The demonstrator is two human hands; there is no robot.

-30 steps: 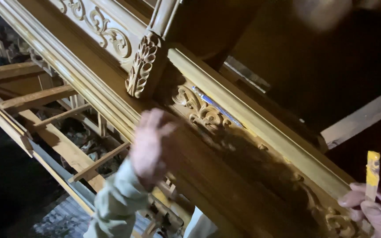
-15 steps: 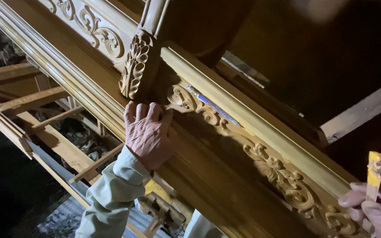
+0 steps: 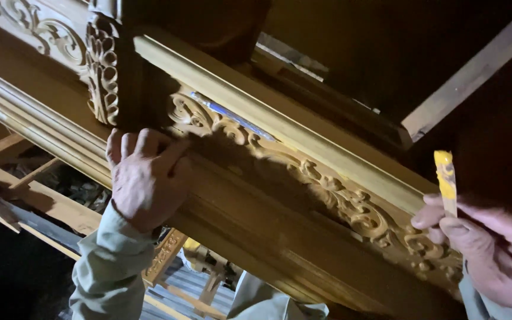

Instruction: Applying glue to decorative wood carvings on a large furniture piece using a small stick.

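The left hand [image 3: 147, 175] is laid open on the carved golden-brown wooden frame [image 3: 303, 178]; a yellow-tipped flat stick [image 3: 445, 181] is gripped by the right hand [image 3: 481, 246], far right.

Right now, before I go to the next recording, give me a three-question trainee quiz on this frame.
1. True or false: the left hand rests flat on the carved wooden beam.
2. What does the right hand hold? A) hammer B) thin yellow-tipped stick C) cloth
3. Fill in: a blue strip lies just above the carved ____ band.

Key: 1 true; 2 B; 3 scroll.
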